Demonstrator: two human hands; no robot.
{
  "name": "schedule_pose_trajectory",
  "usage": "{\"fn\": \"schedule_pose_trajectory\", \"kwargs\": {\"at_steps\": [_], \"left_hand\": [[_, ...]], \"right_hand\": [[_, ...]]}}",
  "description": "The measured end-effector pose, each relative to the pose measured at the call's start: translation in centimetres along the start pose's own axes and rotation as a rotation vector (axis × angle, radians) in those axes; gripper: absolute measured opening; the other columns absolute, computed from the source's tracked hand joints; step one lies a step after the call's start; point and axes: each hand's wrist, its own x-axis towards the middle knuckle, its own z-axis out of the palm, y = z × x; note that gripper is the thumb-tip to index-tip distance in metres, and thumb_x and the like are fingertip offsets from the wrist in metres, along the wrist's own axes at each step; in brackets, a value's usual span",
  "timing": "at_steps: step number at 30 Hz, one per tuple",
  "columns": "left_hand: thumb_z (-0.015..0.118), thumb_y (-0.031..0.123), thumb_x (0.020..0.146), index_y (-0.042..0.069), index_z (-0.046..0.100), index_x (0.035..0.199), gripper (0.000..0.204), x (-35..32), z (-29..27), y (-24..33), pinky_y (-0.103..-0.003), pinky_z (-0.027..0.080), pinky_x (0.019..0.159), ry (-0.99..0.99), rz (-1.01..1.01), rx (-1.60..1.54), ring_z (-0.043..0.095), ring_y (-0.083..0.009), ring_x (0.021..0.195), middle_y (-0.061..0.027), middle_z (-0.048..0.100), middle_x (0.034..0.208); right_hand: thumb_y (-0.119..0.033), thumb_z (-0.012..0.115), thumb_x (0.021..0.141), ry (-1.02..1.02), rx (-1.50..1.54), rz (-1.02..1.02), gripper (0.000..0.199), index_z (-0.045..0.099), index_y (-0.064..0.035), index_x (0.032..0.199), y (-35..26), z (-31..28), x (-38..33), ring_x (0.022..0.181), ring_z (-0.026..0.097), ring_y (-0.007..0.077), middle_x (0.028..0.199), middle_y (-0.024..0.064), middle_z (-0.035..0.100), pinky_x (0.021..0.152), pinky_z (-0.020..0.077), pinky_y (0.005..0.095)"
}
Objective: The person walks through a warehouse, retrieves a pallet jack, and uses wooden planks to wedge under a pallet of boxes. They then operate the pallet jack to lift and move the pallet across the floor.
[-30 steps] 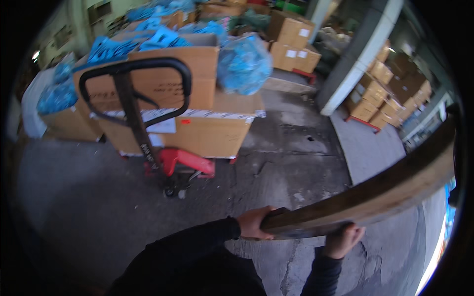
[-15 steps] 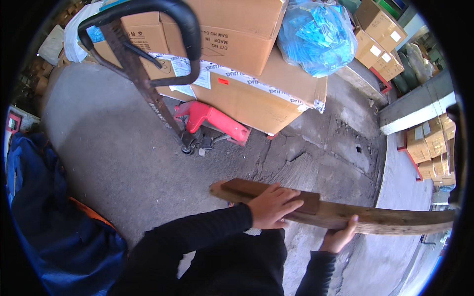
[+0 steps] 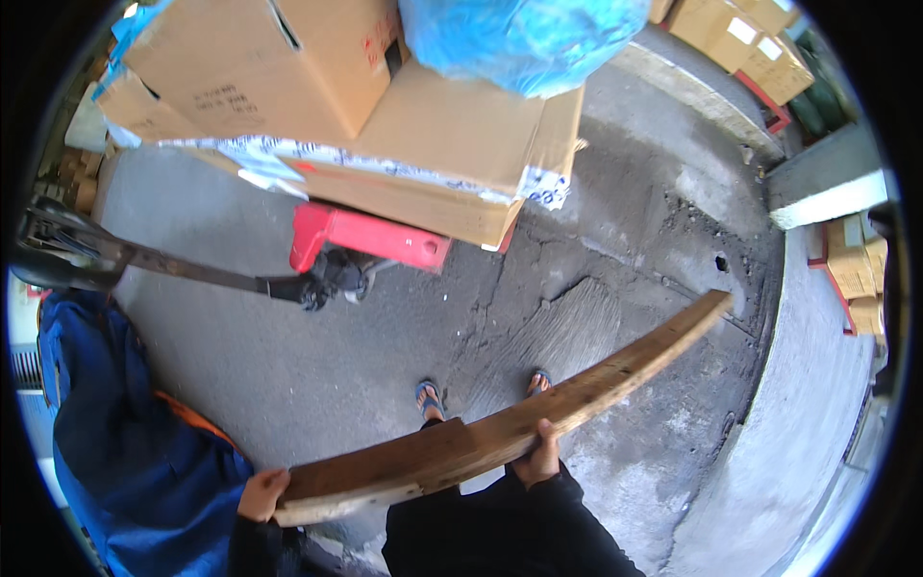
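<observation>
Hands grip a long weathered brown wooden plank held crosswise above cracked grey concrete floor. Its long axis runs from seven o'clock up to two o'clock. The left hand is clamped on the near end at seven o'clock; the right hand is wrapped under the plank's middle, so it is nearer the free far end. Sandalled feet show beneath. Stacked brown cardboard boxes on a red pallet jack lie at twelve o'clock.
</observation>
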Motion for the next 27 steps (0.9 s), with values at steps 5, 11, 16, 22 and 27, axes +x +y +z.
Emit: {"fn": "schedule_pose_trajectory", "kwargs": {"at_steps": [5,11,16,22,27], "left_hand": [[0.065,0.033,0.092,-0.004,0.065,0.11,0.041,-15.2,5.4,-7.5,-0.033,0.048,0.088,0.316,0.092,-0.034,0.061,-0.0177,0.094,-0.0084,0.068,0.101],[0.08,0.058,0.073,-0.001,0.063,0.109,0.072,-26.7,15.6,-17.3,-0.044,0.049,0.088,0.706,-0.068,-0.149,0.061,-0.0284,0.097,-0.0141,0.065,0.104],[0.063,0.055,0.091,-0.001,0.061,0.118,0.061,-34.3,20.6,-28.3,-0.044,0.051,0.083,0.897,-0.544,-0.281,0.062,-0.0293,0.097,-0.0147,0.066,0.109],[0.063,0.051,0.093,-0.002,0.062,0.12,0.059,-28.1,35.5,-41.0,-0.04,0.052,0.078,1.079,-1.047,-0.827,0.064,-0.0261,0.095,-0.0144,0.068,0.107],[0.057,0.036,0.097,-0.001,0.06,0.112,0.04,-11.6,53.1,-44.6,-0.035,0.045,0.09,0.921,-0.673,-0.45,0.056,-0.0171,0.097,-0.0071,0.062,0.103]], "right_hand": [[-0.03,0.064,0.09,0.004,0.162,0.528,0.058,0.045,-0.0038,0.138,4.0,-2.8,-1.2,0.127,0.052,0.0292,0.136,0.0117,0.056,0.111,0.0369,0.0476],[-0.026,0.053,0.099,0.28,-0.007,0.841,0.043,0.047,-0.0036,0.135,12.1,-4.2,-6.0,0.128,0.051,0.0295,0.136,0.0129,0.056,0.111,0.0373,0.0488],[-0.039,0.061,0.096,0.299,-0.179,1.248,0.061,0.039,-0.0075,0.144,19.4,-8.8,-13.5,0.136,0.044,0.0285,0.145,0.0108,0.049,0.114,0.031,0.0506],[-0.057,0.053,0.096,0.234,-0.375,1.243,0.072,0.036,-0.0105,0.147,27.2,-15.7,-8.1,0.139,0.038,0.0258,0.15,0.0083,0.043,0.117,0.0269,0.0466],[-0.071,0.047,0.091,0.268,-0.535,1.007,0.081,0.037,-0.0125,0.146,30.6,-22.2,6.2,0.132,0.044,0.0286,0.143,0.0096,0.047,0.113,0.0329,0.0476]]}}
